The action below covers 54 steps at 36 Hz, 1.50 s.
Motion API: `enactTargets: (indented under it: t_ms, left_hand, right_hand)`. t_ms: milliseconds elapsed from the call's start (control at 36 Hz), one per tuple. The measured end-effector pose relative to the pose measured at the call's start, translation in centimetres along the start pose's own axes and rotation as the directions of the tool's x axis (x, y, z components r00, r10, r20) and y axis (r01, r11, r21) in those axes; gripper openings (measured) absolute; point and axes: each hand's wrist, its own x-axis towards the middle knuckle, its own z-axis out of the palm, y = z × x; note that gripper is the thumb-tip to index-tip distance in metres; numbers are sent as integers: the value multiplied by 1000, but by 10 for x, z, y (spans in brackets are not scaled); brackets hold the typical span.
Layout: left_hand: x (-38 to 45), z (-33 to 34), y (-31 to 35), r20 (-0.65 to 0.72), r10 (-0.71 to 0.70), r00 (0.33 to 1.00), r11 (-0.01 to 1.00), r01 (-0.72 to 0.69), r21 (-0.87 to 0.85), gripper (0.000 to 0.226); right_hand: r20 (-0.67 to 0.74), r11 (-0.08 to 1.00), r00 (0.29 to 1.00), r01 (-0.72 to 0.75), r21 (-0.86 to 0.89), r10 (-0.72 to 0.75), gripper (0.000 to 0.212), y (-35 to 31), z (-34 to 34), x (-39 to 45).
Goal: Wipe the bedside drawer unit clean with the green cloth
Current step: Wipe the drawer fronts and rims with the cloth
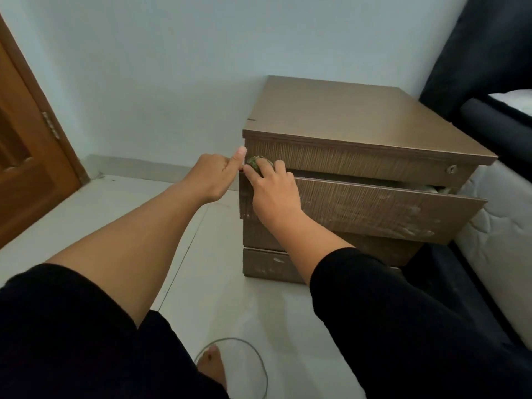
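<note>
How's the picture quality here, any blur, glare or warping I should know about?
Head view: soft, even indoor light, no harsh shadows; a mild sheen on the drawer unit top; wide-angle bending along the door frame and bed at the edges; slight softness around the right hand and green cloth; left hand reasonably sharp.

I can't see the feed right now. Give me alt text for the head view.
The right hand presses a balled green cloth against the top-left front corner of a brown drawer unit, while the left hand steadies that corner. The middle drawer hangs open and looks dusty; a bed is on the right.
</note>
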Motion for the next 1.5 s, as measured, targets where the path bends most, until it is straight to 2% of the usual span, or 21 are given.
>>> enactTargets:
  t_ms: [139,333,472,722,972,1250,1333,1500]
  left_hand:
    - [-2,5,10,24,93,995,991,-95,99,70]
    - [-3,19,42,128,187,974,957,-210,199,69]
    - [1,31,57,179,237,955,922,-279,267,79]
    - [3,36,71,174,243,954,933,-279,225,69]
    - [2,37,80,146,246,958,923,-278,267,70]
    - [3,44,88,91,263,961,907,-278,317,72]
    - [7,48,86,82,282,956,891,-293,348,66]
    - [15,54,80,68,282,957,869,-285,405,29]
  right_hand:
    - [2,999,1000,-26,-28,26,52,14,-3,-6]
    - [6,996,997,-73,-59,74,51,48,-8,-26]
    - [21,989,992,-124,-82,126,55,78,-14,-41]
    - [26,970,975,-218,-105,221,58,126,-25,-68]
    - [15,928,933,-355,-114,359,56,180,-35,-93]
    - [-45,873,872,-487,15,487,55,223,-38,-115]
    - [-55,842,840,-538,52,540,55,233,-39,-118]
    - [-81,790,786,-606,94,613,53,244,-37,-122]
